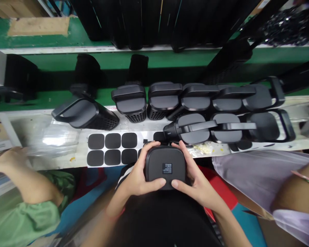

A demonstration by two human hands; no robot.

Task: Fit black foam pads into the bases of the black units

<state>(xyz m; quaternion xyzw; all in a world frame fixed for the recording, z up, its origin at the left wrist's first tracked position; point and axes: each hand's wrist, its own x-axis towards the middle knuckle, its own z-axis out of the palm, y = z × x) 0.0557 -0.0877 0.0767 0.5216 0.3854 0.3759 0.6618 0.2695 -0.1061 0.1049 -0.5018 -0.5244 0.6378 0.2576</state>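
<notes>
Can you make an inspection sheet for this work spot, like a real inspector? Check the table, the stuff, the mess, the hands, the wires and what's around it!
Surface: white bench with a small orange spot.
Job's things: dark unit in hand, its label facing up, print too small to read; dark units with handles crowded along the bench; dark rounded pieces on a white sheet.
Clutter: clear plastic at the bench's left.
Hands: left hand and right hand hold the unit from opposite sides, thumbs on its top.
Cables: nothing seen.
Surroundings: green shelving behind; other people's green sleeve at left and pale sleeve at right.
</notes>
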